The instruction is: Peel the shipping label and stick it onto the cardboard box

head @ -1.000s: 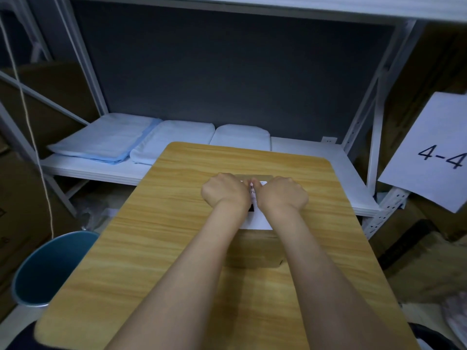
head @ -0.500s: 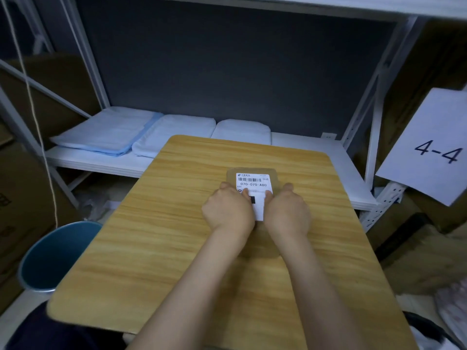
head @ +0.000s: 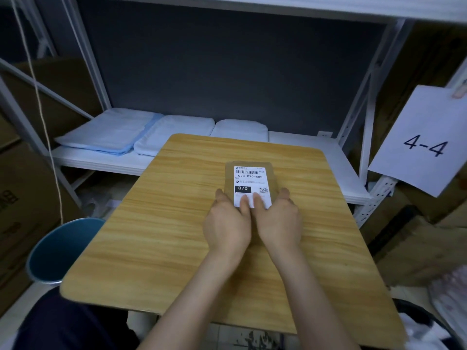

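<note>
Two bare hands, head view: left hand (head: 227, 223) and right hand (head: 278, 221) lie side by side, touching, palms down, fingers flat on the near end of the shipping label (head: 250, 183). Neither hand grips anything. Label: white, barcode, "070-070-A80", black "070" block, QR code; lying flat on top of the cardboard box (head: 228, 180). Box: small, brown, standing on the wooden table (head: 151, 236). Blue bin (head: 58, 251): left of the table. Sheet marked "4-4" (head: 424, 145): on the rack at right.

Shipping label (head: 249, 180) on cardboard box (head: 229, 176), box on table (head: 151, 223).
</note>
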